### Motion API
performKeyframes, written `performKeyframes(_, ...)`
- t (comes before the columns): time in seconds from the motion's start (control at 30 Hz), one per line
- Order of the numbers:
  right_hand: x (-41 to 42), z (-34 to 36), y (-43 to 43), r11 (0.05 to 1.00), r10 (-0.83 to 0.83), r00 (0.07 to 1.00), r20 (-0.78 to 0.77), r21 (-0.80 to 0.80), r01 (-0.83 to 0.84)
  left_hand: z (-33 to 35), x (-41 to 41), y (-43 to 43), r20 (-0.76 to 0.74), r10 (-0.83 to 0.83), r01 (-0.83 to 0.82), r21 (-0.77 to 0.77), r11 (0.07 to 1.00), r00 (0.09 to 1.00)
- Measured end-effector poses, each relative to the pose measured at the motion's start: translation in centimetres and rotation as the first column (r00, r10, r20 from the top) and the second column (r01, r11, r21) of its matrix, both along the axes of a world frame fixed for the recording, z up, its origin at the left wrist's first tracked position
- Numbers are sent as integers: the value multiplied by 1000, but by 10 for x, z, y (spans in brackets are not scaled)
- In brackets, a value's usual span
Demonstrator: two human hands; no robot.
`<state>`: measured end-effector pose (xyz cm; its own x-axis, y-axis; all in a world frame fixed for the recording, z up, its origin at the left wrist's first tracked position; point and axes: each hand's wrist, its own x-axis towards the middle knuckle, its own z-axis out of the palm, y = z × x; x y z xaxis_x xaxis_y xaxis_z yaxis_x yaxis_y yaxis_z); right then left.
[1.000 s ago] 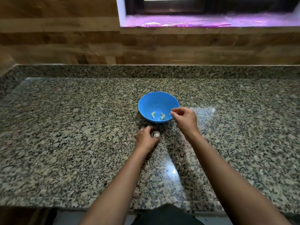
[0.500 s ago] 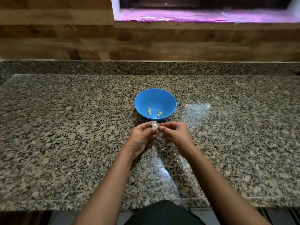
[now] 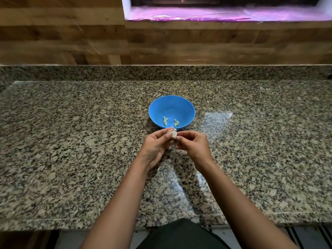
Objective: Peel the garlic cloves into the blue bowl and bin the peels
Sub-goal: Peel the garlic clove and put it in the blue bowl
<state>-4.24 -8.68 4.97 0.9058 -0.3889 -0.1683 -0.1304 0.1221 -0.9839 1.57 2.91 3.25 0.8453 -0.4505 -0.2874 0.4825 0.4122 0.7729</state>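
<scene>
Garlic [image 3: 172, 134] partly hidden by fingers [image 3: 182, 133]; window [image 3: 215, 0] cut off at top.

This is looking like a home kitchen: a polished, speckled granite desk [image 3: 71, 141] is running along the wall with a matching granite upstand [image 3: 161, 72] behind it. Wood-look panelling [image 3: 53, 42] is rising above, a window sill [image 3: 215, 16] is glowing purple, and a blue bowl [image 3: 153, 106] is holding peeled garlic cloves [image 3: 165, 121].

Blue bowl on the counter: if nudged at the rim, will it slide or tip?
Probably slides: the blue plastic bowl looks light, holding only a few peeled cloves, on glossy speckled granite. Its rounded sides might let it rock.
</scene>
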Motion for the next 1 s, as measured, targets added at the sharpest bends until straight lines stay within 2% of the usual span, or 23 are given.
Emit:
performKeyframes(0.13, 1, 1, -1, 999, 13, 1000, 6, 30, -13, 1, 1, -1, 0, -14, 14, -38, 999, 1000)
performKeyframes(0.43, 3, 8, -2, 999, 48, 999, 13, -24, -48, 4, 4, -3, 145, -62, 51, 78, 996, 987)
performKeyframes(1.0, 7, 12, -4, 998, 58, 998, -13, -17, -58, 0, 9, -5, 116, -26, 13, 112, 994, 993)
